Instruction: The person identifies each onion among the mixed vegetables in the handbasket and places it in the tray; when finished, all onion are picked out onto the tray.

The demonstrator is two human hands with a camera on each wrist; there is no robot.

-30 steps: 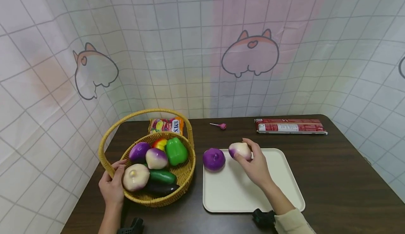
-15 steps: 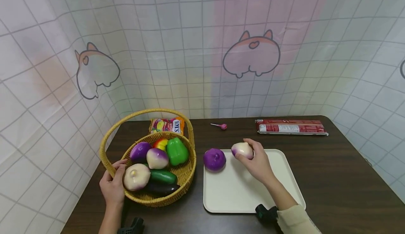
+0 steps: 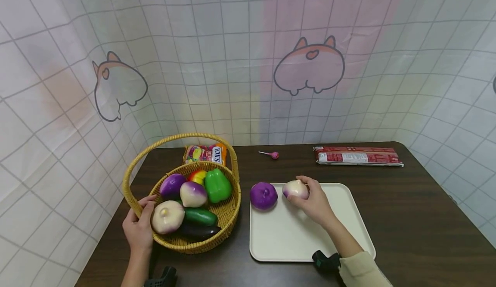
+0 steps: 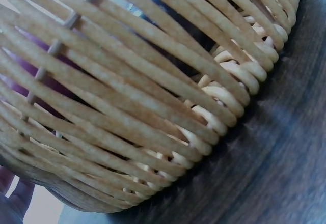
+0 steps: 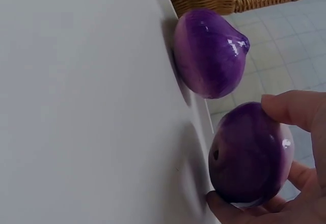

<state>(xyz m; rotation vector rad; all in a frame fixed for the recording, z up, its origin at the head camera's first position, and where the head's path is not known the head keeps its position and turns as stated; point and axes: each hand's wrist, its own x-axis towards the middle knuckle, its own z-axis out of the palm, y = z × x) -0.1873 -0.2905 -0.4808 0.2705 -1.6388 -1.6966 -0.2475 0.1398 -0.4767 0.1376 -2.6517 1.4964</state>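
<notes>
In the head view my right hand [image 3: 315, 203] holds a shiny purple-and-white onion [image 3: 295, 189] between thumb and fingers, low over the back of the cream tray [image 3: 294, 239]. The right wrist view shows the same onion [image 5: 249, 155] from its purple side, close to the tray surface. A darker purple onion [image 3: 263, 195] sits at the tray's back left corner. My left hand [image 3: 140, 229] grips the left side of the wicker basket [image 3: 193, 248] by the foot of its handle. Woven cane [image 4: 137, 86] fills most of the left wrist view.
Inside the basket lie a white onion [image 3: 168, 217], a green pepper [image 3: 218, 185], a cucumber [image 3: 199, 216], an eggplant [image 3: 197, 231] and other produce. Behind it is a candy bag [image 3: 205, 154]. A lollipop [image 3: 274, 155] and a long red package [image 3: 356, 155] lie along the table's back.
My right hand has shifted slightly right, then lowered the onion toward the tray. The left hand stays on the basket.
</notes>
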